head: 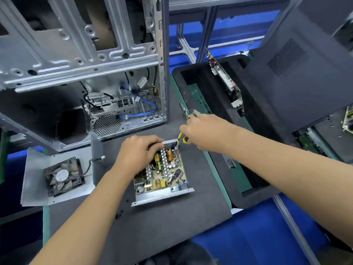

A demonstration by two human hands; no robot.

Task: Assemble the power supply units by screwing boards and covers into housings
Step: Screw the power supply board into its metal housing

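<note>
An open power supply housing [152,197] lies on the dark mat in the middle, with its circuit board [162,173] inside. My left hand [137,152] rests on the board's far left part, fingers curled over the components. My right hand [202,129] grips the bundle of coloured wires [191,113] that leaves the housing's far right corner, holding it up and away. The cover plate [38,165] with a black fan [63,175] lies to the left, its short cable free. A few small black screws [118,215] lie on the mat near the housing's front left.
An open grey computer case [86,60] stands behind the housing. A black foam tray [219,131] at right holds an upright board [225,81]. A dark side panel [298,73] leans at far right. A blue surface [248,236] shows below the mat.
</note>
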